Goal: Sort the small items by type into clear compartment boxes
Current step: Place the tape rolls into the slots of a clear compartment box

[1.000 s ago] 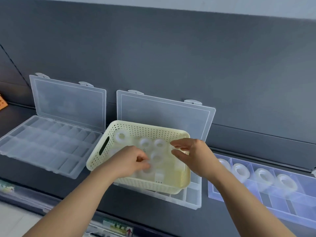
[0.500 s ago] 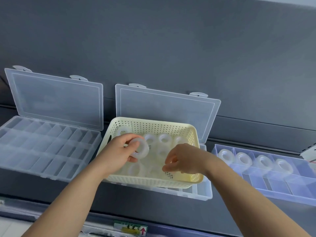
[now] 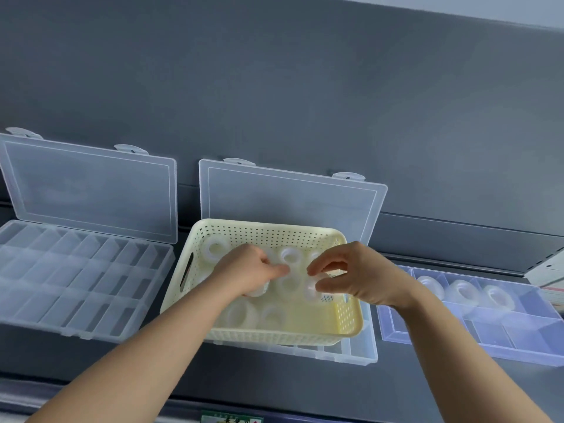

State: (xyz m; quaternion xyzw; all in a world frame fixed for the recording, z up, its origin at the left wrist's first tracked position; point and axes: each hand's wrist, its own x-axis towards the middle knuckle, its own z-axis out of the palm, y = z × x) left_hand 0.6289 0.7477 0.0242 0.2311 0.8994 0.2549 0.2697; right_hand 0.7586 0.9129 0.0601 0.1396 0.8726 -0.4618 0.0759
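A cream perforated basket [image 3: 274, 334] sits on the middle clear compartment box [image 3: 361, 351] and holds several clear tape rolls [image 3: 290, 254]. My left hand [image 3: 245, 273] reaches into the basket, its fingers curled over one tape roll [image 3: 258, 294] near the middle. My right hand [image 3: 358, 274] hovers over the basket's right half and pinches another tape roll [image 3: 313, 286] between thumb and fingers. A bluish compartment box [image 3: 396, 331] to the right has three tape rolls [image 3: 464, 293] in its back row.
An open clear compartment box [image 3: 76, 288] with nothing in its cells lies to the left, lid [image 3: 91, 190] leaning on the dark grey back wall. The middle box's lid [image 3: 290, 203] stands behind the basket. A label strip [image 3: 232, 419] runs along the shelf's front edge.
My left hand has dropped lower into the basket with its roll. My right hand has risen from the basket floor and now pinches a roll.
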